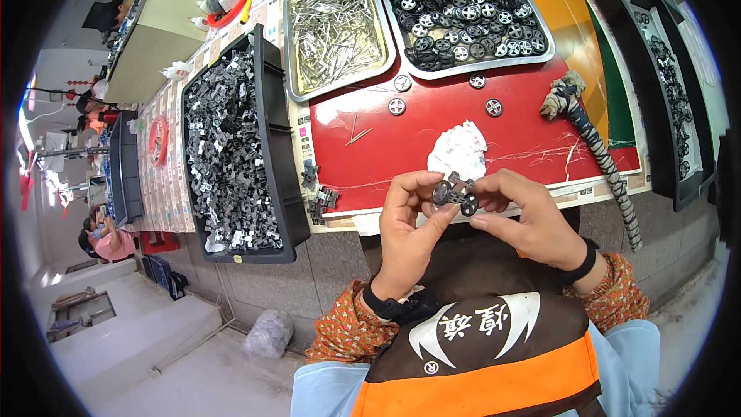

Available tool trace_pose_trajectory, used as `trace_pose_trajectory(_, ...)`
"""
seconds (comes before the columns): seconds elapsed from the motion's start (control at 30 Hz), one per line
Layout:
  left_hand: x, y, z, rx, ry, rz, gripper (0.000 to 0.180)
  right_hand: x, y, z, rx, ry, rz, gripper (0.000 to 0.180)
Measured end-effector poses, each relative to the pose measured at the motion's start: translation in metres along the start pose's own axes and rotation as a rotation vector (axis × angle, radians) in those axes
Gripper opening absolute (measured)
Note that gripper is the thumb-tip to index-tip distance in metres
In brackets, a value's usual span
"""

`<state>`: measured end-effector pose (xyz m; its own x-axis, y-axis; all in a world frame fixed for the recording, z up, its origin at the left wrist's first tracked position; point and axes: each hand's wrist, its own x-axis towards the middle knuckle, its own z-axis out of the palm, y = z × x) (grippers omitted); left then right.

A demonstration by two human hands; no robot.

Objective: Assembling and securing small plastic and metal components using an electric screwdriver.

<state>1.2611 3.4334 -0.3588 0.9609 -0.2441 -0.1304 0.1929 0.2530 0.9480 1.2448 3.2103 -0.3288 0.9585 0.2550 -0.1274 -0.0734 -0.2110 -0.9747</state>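
Note:
Both hands meet over the table's near edge around a small grey chassis part with black wheels (457, 193). My left hand (407, 225) pinches its left side, with a wheel between thumb and fingers. My right hand (529, 220) grips its right side. Just behind the hands lies a crumpled white cloth (458, 150) on the red mat (432, 120). Three loose wheels (397, 106) lie farther back on the mat.
A black bin of grey chassis parts (228, 147) stands at the left. Behind are a metal tray of thin metal pins (333, 27) and a metal tray of black wheels (461, 8). A striped wrapped stick (602, 154) lies at the right, beside another black tray (671, 85). Other people sit far left.

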Motion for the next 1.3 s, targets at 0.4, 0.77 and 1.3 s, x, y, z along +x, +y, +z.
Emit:
trace_pose_trajectory(0.4,-0.005,-0.004,-0.001,0.078,0.04,-0.003,0.041,0.001,0.011,0.016,0.018,0.024,0.018,0.034)
trace_pose_trajectory(0.77,-0.009,-0.007,0.001,0.007,0.038,-0.023,0.043,0.002,0.008,0.016,-0.054,0.067,-0.049,0.037)
trace_pose_trajectory(1.3,-0.006,0.006,0.002,-0.288,-0.031,-0.305,0.053,0.009,-0.002,0.008,-0.244,0.149,-0.314,0.034)
